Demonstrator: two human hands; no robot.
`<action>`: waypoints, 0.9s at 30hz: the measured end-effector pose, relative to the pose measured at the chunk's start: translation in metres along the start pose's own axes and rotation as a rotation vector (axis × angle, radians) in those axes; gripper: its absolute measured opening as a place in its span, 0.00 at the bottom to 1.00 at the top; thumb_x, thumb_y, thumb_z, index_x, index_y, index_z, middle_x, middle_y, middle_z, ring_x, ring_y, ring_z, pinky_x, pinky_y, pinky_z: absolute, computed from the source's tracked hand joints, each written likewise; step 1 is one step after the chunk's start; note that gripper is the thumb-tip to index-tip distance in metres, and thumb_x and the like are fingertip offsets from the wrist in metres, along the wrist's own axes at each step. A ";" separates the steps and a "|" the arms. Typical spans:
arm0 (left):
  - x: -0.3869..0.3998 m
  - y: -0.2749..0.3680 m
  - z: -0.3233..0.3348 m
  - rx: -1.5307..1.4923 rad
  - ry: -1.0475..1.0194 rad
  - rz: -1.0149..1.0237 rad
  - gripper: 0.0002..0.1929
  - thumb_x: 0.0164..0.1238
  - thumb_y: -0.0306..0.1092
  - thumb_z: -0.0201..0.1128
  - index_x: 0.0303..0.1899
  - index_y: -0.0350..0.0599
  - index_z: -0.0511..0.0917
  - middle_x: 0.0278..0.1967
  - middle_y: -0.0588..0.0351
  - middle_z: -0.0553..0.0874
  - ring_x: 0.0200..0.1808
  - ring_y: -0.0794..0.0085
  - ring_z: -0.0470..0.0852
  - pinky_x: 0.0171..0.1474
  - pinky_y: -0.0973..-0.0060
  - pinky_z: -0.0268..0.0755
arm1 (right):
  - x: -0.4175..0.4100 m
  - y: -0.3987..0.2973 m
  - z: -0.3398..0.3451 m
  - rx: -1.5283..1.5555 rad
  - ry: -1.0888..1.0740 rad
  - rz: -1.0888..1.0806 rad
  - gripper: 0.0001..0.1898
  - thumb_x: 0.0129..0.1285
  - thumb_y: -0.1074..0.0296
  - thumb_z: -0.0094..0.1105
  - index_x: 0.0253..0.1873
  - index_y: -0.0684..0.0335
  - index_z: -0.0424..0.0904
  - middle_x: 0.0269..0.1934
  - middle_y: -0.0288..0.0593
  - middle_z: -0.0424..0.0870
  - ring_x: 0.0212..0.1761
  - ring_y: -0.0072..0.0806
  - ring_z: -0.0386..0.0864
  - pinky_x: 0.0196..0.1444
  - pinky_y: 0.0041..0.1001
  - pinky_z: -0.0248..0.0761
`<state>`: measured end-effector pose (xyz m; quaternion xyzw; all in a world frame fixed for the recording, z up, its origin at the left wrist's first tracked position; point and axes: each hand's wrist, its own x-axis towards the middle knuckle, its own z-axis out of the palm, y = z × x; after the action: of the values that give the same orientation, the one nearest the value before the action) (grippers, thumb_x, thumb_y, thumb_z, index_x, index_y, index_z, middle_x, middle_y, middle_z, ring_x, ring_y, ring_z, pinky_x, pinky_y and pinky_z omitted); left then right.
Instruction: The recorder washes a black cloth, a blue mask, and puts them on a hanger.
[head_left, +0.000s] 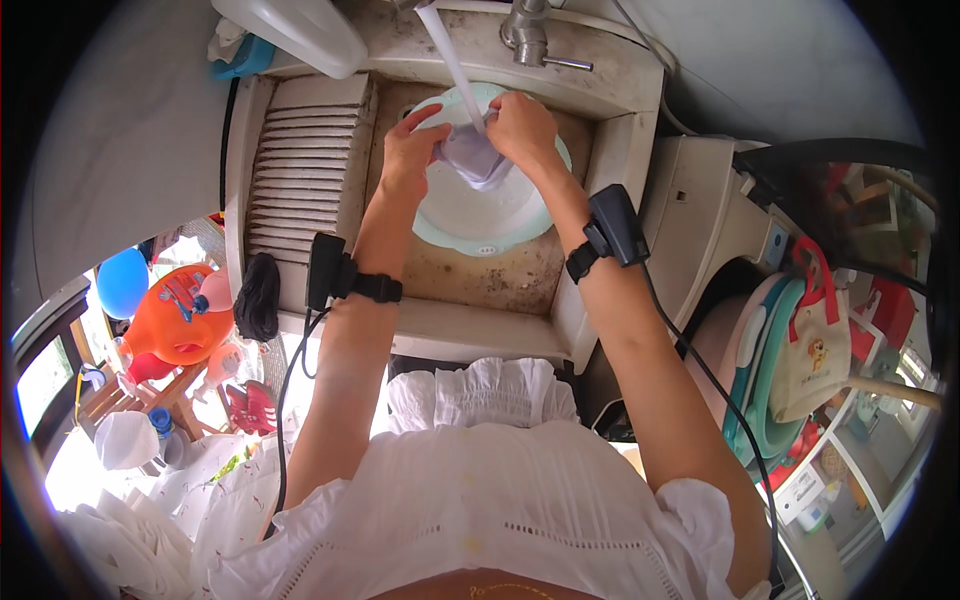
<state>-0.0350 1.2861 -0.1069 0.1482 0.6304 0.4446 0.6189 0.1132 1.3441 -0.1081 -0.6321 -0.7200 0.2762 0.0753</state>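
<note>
Water runs from a faucet (412, 3) at the top edge onto a wet, pale lilac cloth (474, 154). My left hand (411, 150) grips the cloth's left side between thumb and fingers, its index finger raised. At the cloth's upper right, my right hand (521, 129) is closed on it. The cloth hangs over a pale mint plastic basin (487, 241), which stands in a stained stone sink (480, 281). Clear water seems to lie in the basin; its depth cannot be told.
A ribbed washboard (304, 165) forms the sink's left part, with a black bundle (258, 298) at its lower corner. Behind the sink is a metal tap (529, 37). Stacked basins (772, 360) and a cloth bag (814, 360) hang at right. Cables trail from both wrist devices.
</note>
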 end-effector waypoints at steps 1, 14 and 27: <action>-0.006 0.010 0.008 0.000 -0.004 0.000 0.23 0.59 0.21 0.56 0.59 0.39 0.69 0.42 0.52 0.81 0.31 0.76 0.79 0.32 0.81 0.70 | 0.002 0.005 0.002 0.113 -0.112 0.063 0.17 0.54 0.57 0.58 0.45 0.61 0.79 0.32 0.51 0.83 0.39 0.45 0.81 0.42 0.37 0.74; -0.016 0.006 0.013 0.222 -0.129 0.065 0.23 0.56 0.22 0.57 0.56 0.32 0.68 0.43 0.48 0.82 0.41 0.69 0.82 0.40 0.73 0.75 | -0.010 -0.009 -0.003 0.838 -0.383 0.147 0.18 0.64 0.60 0.52 0.51 0.69 0.76 0.36 0.43 0.82 0.33 0.26 0.81 0.35 0.25 0.76; -0.010 0.018 -0.005 0.313 -0.069 0.155 0.20 0.55 0.26 0.62 0.52 0.37 0.74 0.36 0.52 0.82 0.34 0.72 0.80 0.35 0.76 0.72 | -0.103 0.157 0.088 0.759 -0.081 0.847 0.21 0.54 0.64 0.65 0.49 0.70 0.73 0.43 0.48 0.79 0.45 0.39 0.78 0.44 0.39 0.73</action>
<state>-0.0441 1.2868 -0.0876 0.3061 0.6571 0.3819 0.5733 0.2292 1.2272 -0.2341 -0.7832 -0.2563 0.5456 0.1524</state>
